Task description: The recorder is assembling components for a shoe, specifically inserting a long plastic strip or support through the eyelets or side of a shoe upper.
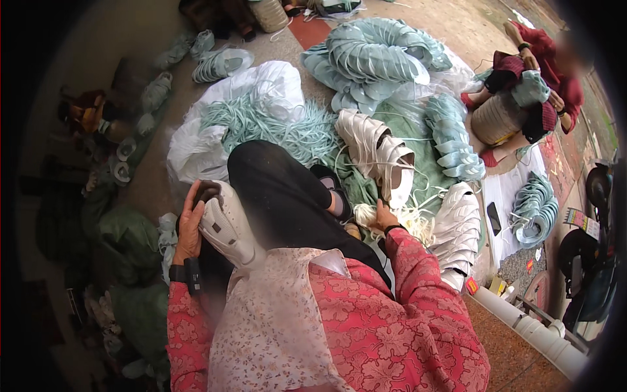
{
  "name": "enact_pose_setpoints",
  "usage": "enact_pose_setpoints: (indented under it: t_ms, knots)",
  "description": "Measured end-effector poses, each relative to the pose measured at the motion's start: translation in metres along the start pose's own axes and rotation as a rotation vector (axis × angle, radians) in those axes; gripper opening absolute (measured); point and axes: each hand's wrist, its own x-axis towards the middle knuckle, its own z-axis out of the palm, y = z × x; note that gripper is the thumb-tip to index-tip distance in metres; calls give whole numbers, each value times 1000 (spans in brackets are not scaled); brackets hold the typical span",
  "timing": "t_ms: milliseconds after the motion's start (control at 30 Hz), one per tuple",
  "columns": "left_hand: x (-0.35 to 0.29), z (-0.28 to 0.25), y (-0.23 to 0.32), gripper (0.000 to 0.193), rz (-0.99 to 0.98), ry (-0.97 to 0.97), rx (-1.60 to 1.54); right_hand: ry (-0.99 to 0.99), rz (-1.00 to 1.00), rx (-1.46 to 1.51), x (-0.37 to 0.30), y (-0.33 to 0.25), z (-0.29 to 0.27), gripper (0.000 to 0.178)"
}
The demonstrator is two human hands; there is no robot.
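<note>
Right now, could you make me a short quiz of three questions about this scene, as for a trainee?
1. True or false: the left hand holds a white shoe upper on the lap.
2. What does the right hand grasp?
A. a phone
B. a bundle of pale laces
C. a green sack
3. Fill in: the big pile of stacked pieces at the top is light ____ in colour.

Key:
1. True
2. B
3. Blue-green

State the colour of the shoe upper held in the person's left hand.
The moulded shoe upper in the left hand is white, seen in the head view.
</note>
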Motion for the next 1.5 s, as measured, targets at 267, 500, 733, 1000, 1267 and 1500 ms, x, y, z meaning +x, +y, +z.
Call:
enact_pose_setpoints:
  t_ms: [267, 500, 733, 1000, 1267, 1500]
  knots:
    - [8, -7, -4, 59, -27, -17, -92, -87, 69, 793, -52, 58, -1, 41]
    - [4, -6, -6, 58, -17, -31, -147, -125, -19, 1391, -129, 35, -119, 37]
    - [-3, -7, -10, 56, 60, 10, -158, -61, -282, 1103, -115, 42, -187, 42]
    - [-3, 4, -3, 50, 77, 66, -94, 570, 112, 705, -24, 105, -134, 40]
    - [-3, -3, -7, 50, 88, 109, 1, 454, 197, 948, 10, 41, -131, 27]
    - [4, -12, -16, 51, 82, 122, 48, 540, 296, 922, 63, 93, -116, 28]
